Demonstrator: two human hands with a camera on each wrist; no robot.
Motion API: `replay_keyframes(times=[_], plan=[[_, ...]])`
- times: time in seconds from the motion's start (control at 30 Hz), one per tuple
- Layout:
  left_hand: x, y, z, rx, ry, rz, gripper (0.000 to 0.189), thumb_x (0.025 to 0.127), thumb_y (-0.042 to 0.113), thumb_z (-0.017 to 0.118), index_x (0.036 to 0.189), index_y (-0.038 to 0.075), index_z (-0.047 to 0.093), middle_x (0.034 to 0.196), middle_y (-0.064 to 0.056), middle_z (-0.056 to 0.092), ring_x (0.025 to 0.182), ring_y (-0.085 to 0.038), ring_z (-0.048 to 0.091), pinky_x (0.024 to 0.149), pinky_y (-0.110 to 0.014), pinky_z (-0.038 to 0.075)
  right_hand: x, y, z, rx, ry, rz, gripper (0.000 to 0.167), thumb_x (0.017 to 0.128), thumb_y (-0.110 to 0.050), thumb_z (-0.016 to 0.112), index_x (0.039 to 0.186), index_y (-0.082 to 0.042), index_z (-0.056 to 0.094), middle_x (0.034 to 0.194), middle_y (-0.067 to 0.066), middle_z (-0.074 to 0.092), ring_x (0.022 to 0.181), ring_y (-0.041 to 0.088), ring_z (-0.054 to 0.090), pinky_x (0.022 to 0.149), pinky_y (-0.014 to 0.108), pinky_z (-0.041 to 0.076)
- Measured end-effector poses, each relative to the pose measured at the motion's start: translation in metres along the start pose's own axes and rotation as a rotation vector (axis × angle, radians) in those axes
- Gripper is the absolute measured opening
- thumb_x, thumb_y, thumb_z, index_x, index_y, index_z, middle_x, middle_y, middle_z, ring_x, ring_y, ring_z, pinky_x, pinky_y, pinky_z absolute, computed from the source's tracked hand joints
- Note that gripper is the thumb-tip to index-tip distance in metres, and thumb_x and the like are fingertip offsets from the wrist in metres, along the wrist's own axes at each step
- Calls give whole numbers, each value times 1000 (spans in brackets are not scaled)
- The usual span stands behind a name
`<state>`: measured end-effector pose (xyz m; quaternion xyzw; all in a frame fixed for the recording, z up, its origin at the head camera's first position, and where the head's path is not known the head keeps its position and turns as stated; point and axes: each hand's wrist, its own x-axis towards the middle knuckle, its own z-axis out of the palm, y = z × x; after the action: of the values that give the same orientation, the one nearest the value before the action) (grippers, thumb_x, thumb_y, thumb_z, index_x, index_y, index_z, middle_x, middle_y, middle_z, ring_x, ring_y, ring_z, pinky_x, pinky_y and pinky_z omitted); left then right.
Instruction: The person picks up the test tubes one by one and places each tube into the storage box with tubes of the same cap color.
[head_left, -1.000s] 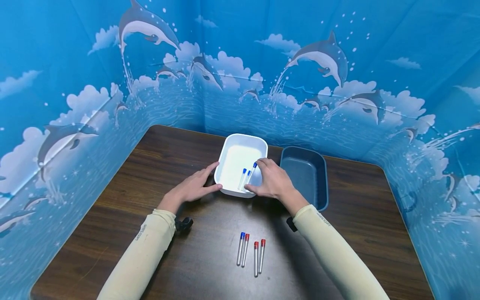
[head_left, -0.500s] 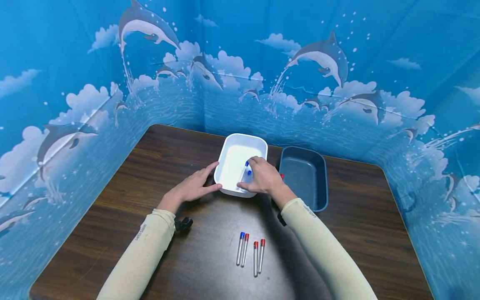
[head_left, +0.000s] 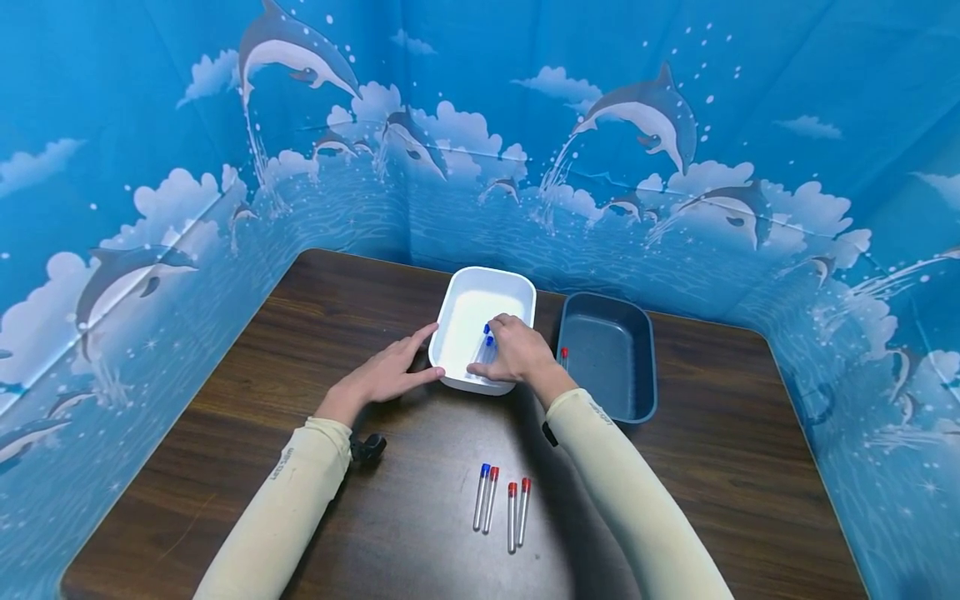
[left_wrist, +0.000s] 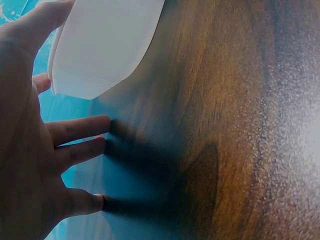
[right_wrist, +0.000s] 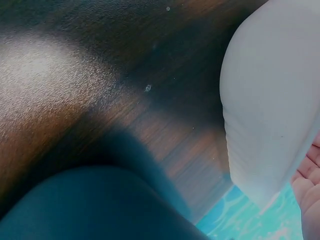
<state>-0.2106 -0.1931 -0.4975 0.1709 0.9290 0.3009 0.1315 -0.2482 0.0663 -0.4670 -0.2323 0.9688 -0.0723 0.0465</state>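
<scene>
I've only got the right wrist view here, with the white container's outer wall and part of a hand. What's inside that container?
Observer: At least two blue-capped tubes show inside the white container, in the head view.
Operator: Where's the left hand?
Observer: The left hand touches the white container's left side.
Operator: Are there any tubes outside the containers?
Observer: Yes, four tubes lie on the table: one blue-capped, three red-capped.

Room between sleeves (head_left: pixel 272 492), tubes (head_left: pixel 513 518) midway
Narrow slot between white tray (head_left: pixel 468 312) and dark tray (head_left: pixel 611 354), right wrist (head_left: pixel 557 387) over near end
</scene>
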Motion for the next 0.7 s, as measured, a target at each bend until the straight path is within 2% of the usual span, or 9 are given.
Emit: replay_keyframes(times=[0.33,0.57,0.7], plan=[[0,0,-1,-2,0,-7,90,85,77,47,156,40,6,158,-8,27,140,-31,32,106,-59,31,5,-1,6,-23,-35,21,92,76,-69,66,142,-8,49,140,11,51,123,27,51,99,49,44],[-1,1,-2,-6,3,10,91,87,74,49,158,36,8,156,-11,29,139,-32,34,105,-60,32,8,-3,8,-50,-68,25,90,77,-69,65,141,-7,50,139,12,52,123,27,50,101,49,43],[0,0,0,3,-1,0,91,85,77,47,157,39,7,156,-9,30,138,-30,35,105,-58,33,9,-4,8,-56,-79,20,88,78,-68,66,139,-6,52,136,12,53,120,27,51,101,48,42]])
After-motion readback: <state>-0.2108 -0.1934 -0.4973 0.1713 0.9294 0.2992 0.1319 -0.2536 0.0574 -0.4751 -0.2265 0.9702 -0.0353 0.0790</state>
